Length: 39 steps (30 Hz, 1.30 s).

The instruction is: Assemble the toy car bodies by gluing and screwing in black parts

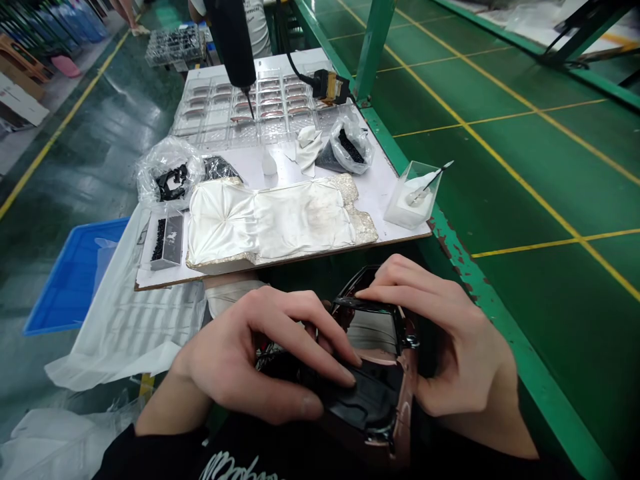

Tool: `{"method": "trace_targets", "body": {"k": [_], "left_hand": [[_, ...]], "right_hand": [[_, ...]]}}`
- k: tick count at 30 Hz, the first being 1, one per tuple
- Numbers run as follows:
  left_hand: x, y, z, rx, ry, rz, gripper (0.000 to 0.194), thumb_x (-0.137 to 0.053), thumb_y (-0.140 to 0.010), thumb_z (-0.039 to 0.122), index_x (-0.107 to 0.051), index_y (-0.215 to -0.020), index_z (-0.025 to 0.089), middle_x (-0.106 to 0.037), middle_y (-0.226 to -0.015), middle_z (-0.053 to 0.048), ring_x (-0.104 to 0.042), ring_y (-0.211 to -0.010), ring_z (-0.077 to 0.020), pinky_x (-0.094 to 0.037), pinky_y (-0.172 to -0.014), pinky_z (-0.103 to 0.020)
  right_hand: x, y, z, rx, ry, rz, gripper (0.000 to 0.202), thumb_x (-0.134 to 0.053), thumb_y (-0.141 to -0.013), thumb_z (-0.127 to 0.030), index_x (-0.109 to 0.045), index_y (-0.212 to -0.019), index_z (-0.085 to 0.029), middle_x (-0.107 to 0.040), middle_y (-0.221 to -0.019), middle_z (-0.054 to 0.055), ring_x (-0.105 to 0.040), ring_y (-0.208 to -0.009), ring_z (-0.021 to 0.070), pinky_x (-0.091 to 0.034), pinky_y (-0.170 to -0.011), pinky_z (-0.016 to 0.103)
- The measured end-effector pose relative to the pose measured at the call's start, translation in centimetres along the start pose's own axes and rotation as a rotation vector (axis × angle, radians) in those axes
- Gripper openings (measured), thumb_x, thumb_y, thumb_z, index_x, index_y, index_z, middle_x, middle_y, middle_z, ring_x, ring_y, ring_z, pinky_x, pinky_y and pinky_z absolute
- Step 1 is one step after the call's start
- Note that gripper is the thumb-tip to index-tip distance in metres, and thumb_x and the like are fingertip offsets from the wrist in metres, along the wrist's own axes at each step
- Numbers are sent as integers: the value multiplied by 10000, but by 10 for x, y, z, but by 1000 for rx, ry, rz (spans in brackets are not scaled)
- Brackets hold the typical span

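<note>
A glossy rose-brown and black model car (406, 400) is held tilted low in front of my body, below the table's near edge. My right hand (450, 327) grips it, thumb on its right side and fingers on the dark upper edge above a see-through window (371, 328). My left hand (280, 353) is curled over its left side, fingertips and thumb pressed on a black panel (367, 400). What lies under the left palm is mostly hidden. Just beyond the hands, a white cloth-covered pad (300, 217) lies along the table edge.
A black power screwdriver (233, 43) hangs over the table (240, 273). Clear trays (215, 107) of shiny parts stand behind. Bags of black parts (173, 180) (350, 143), a small parts box (167, 240) and a clear box with a brush (413, 197) surround the pad. A green rail (465, 287) runs right.
</note>
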<state>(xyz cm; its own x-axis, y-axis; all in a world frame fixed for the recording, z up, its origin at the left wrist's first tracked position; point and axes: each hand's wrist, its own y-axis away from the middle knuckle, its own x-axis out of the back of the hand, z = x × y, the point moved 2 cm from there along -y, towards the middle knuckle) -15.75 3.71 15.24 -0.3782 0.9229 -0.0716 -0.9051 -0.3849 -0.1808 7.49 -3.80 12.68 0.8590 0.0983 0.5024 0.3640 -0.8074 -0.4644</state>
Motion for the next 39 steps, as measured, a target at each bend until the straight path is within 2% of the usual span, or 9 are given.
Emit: {"method": "trace_targets", "body": {"k": [8,15,18,26,30,34,36,39], "left_hand": [[-2,0,0,-19,-23,-8,327,-835,-758,190,-837,-1085,172,-819,-1041,-176,-741,-902,-235,-582,-839,-338],[-2,0,4,-93,-155,-37,330,-804,-769,124,-825,-1098,131,-813,-1065,-184,-745,-909,-223,-601,-844,-306],[-1,3,4,-82,-193,-4,324,-796,-788,126,-822,-1111,143,-802,-1085,-167,-733,-894,-201,-600,-814,-284],[-3,10,7,-52,-273,71,277,-770,-848,164,-821,-1120,168,-755,-1063,-127,-706,-898,-176,-597,-829,-278],[-9,14,7,-90,-392,198,303,-737,-877,167,-797,-1173,181,-715,-1034,-103,-698,-924,-159,-597,-831,-262],[-16,17,-3,-208,-452,326,506,-877,-758,235,-747,-1240,155,-722,-1044,-94,-702,-913,-159,-604,-814,-261],[-17,18,-9,-276,-433,392,569,-911,-699,176,-725,-1236,144,-749,-1031,-90,-707,-918,-168,-606,-823,-275],[-17,16,-17,-346,-386,482,490,-881,-673,61,-734,-1136,126,-783,-999,-95,-720,-919,-177,-609,-836,-292]], "right_hand": [[0,0,1,28,-3,11,698,-659,-596,-147,-640,-1293,-180,-618,-936,93,-562,-800,255,-443,-629,393],[-3,-1,2,15,-47,30,645,-665,-592,-143,-669,-1237,-141,-612,-922,89,-561,-800,238,-447,-635,375],[-5,-2,5,-11,-71,46,604,-692,-608,-165,-684,-1211,-130,-618,-920,88,-564,-798,230,-447,-628,365],[-5,-3,15,6,-95,35,668,-684,-578,-163,-677,-1246,-151,-628,-950,80,-582,-816,231,-470,-655,369],[-5,-3,18,-27,-95,61,689,-690,-571,-153,-673,-1260,-162,-630,-959,75,-585,-813,228,-475,-662,368],[-8,-2,20,-83,-129,90,640,-688,-603,-136,-680,-1243,-165,-628,-956,72,-577,-801,212,-458,-639,348],[-12,-2,21,-102,-169,100,606,-708,-627,-164,-676,-1231,-182,-623,-948,62,-568,-785,203,-445,-630,341],[-18,0,27,-139,-226,114,575,-731,-637,-194,-671,-1209,-203,-606,-934,51,-560,-769,199,-430,-619,338]]}}
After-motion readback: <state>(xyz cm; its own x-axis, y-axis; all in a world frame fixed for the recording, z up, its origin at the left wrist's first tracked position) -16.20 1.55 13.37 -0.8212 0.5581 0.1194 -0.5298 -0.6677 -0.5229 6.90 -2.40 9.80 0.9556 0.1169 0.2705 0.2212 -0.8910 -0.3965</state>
